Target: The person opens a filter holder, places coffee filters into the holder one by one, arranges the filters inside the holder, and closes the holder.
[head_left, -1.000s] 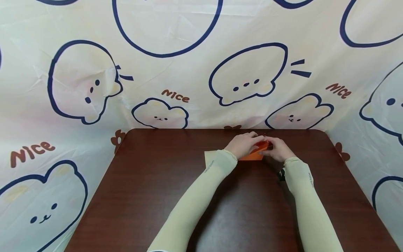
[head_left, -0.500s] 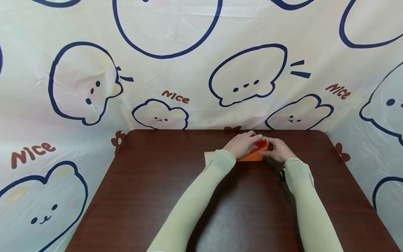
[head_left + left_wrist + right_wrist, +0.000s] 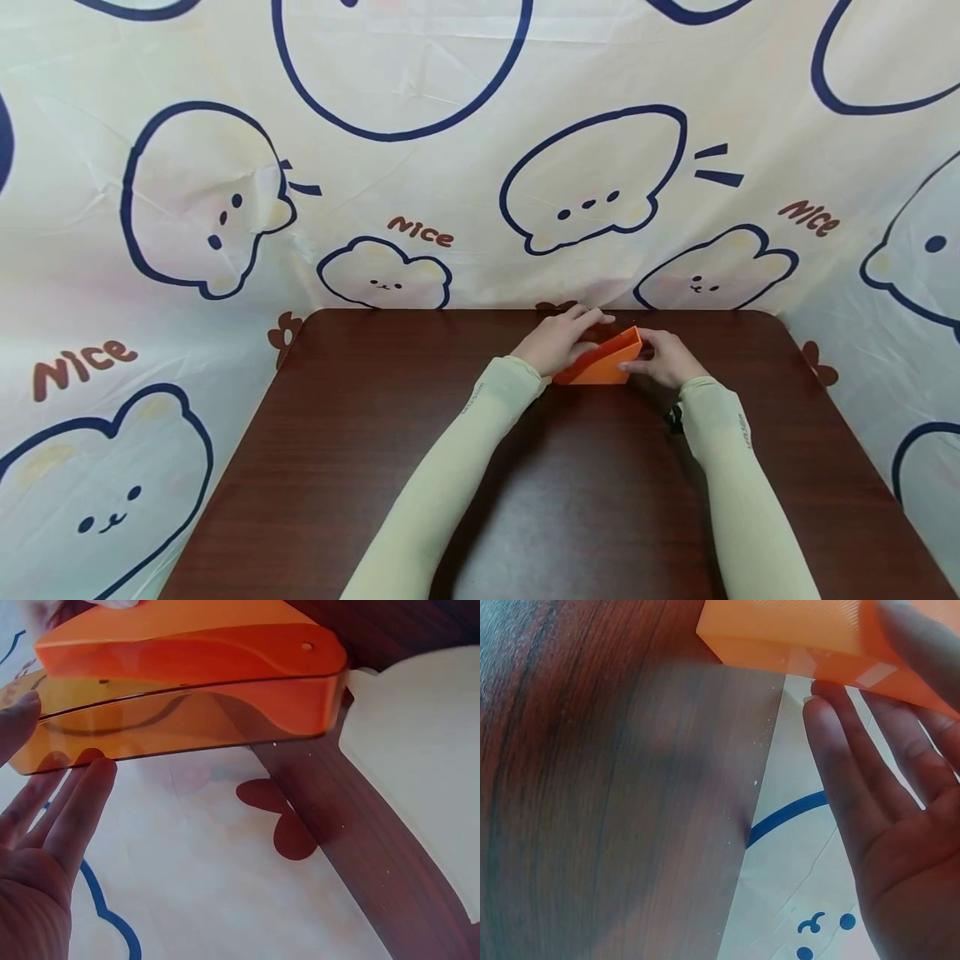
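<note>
Two hands at an orange box near the far edge of a table. The box (image 3: pixel 602 370) stands right of the middle of that edge, nearer the far right corner than the far left; its open rim slopes from a high right end to a low left one. Right hand (image 3: pixel 669 358): gripping the high end, thumb laid on the near face, fingers round the other side. Left hand (image 3: pixel 551 343): open, fingers long and barely bent, thumb apart from them at the low end; the fingertips reach the lower edge of a translucent amber part (image 3: pixel 150 735), though how firmly they press cannot be told. Both arms, in pale sleeves (image 3: pixel 431 492), run forward from the near side of the table (image 3: pixel 592 517), the left slanting inward to the right, the right slanting inward to the left. A cream piece (image 3: pixel 427 757) shows just beside the box from the left wrist.
</note>
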Demonstrator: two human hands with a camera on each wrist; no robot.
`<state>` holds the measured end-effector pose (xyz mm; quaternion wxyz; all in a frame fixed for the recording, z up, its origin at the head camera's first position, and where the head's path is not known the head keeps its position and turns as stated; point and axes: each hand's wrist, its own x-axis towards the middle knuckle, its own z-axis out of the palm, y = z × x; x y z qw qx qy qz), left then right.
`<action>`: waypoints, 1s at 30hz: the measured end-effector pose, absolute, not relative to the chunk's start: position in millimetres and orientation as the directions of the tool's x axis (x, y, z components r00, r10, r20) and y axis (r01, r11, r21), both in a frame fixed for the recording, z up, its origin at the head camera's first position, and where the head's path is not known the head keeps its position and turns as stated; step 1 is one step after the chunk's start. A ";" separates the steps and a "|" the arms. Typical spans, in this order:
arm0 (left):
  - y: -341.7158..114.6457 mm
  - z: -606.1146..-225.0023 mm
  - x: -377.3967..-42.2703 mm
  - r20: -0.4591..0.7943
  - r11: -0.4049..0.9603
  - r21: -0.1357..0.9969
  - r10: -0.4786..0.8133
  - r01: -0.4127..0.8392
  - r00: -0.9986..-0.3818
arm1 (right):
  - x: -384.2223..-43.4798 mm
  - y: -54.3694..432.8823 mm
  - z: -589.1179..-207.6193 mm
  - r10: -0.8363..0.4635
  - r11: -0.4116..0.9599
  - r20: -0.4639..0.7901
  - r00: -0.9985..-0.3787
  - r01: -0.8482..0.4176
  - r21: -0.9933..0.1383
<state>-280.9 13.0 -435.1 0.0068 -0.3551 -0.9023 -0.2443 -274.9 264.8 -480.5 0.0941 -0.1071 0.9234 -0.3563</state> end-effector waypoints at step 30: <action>-50.1 -446.7 -279.8 0.259 0.558 0.620 0.518 0.551 -0.815 | -271.4 262.2 -480.6 -0.224 0.718 -0.123 -0.967 -0.078 -0.692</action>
